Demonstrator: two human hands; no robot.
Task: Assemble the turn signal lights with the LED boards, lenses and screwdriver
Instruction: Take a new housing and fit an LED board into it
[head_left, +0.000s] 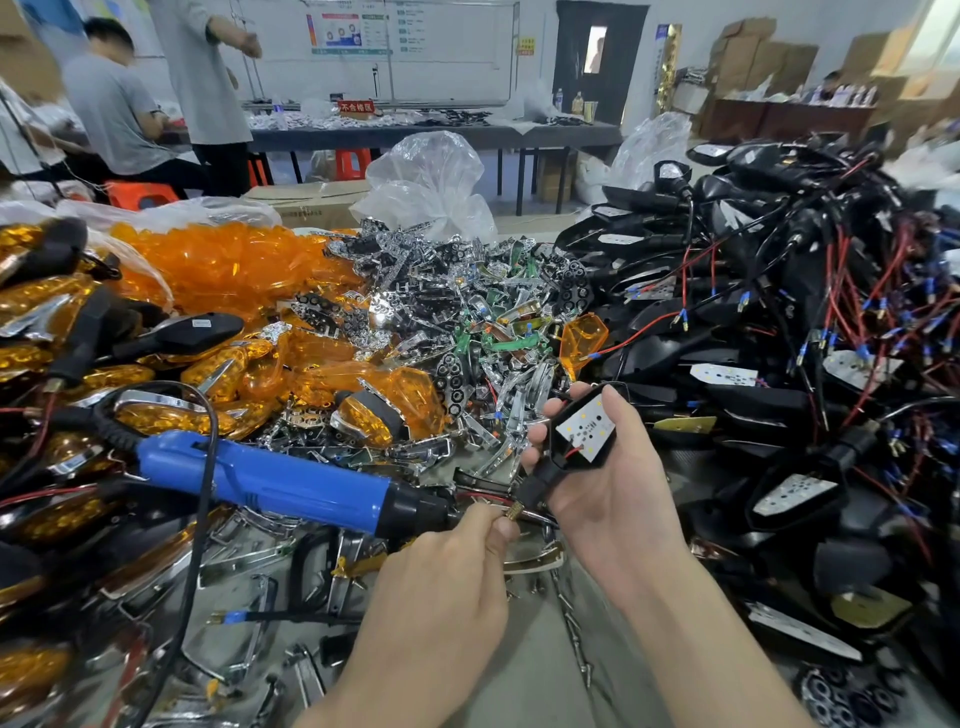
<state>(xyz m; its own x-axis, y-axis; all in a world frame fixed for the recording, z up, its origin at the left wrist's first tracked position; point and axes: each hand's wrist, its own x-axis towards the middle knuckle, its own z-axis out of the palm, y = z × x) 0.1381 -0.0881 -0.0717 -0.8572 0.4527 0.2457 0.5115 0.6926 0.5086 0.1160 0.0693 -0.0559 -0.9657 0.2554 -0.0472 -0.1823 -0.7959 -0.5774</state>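
Orange lenses (228, 260) heap at left, chrome reflectors (415, 291) in the middle, wired black shells (779, 291) at right. A blue screwdriver (270, 480) lies across the grey desk (540, 649). 2 people (109, 104) work behind. The right hand (618, 499) grips a light housing (543, 480) with its LED board (584, 428); the left hand (447, 571) pinches its brass tip (513, 514).

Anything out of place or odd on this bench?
One orange lens stands apart at the edge of the black housings, away from the orange lens heap. The blue screwdriver lies across loose chrome trims. No damage visible.
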